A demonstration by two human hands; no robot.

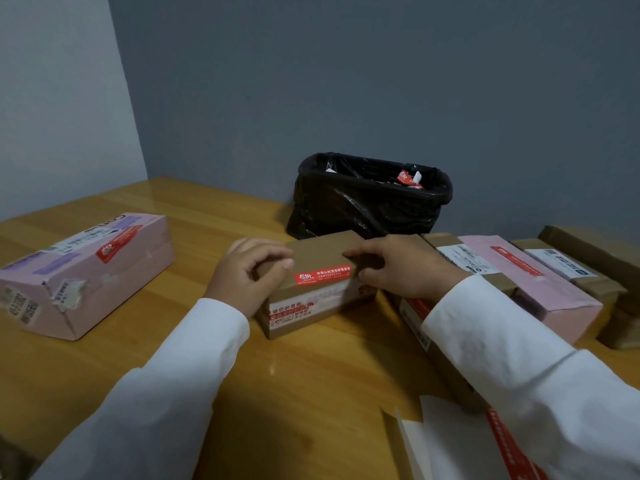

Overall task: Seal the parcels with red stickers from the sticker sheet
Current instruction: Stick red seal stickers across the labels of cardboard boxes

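Note:
A small brown cardboard parcel [320, 254] stands in the middle of the wooden table [311, 375]. A red sticker [322, 274] lies across its near top edge. My left hand [247, 271] grips the parcel's left end, thumb on the top near the sticker. My right hand [398, 266] holds the right end, fingertips at the sticker's right tip. The sticker sheet [467, 445], white with red strips, lies at the bottom right, partly under my right sleeve.
A pink parcel [83, 275] with a red sticker lies at the left. Several brown and pink parcels [540, 282] sit in a row at the right. A bin lined with a black bag [367, 199] stands against the grey wall behind.

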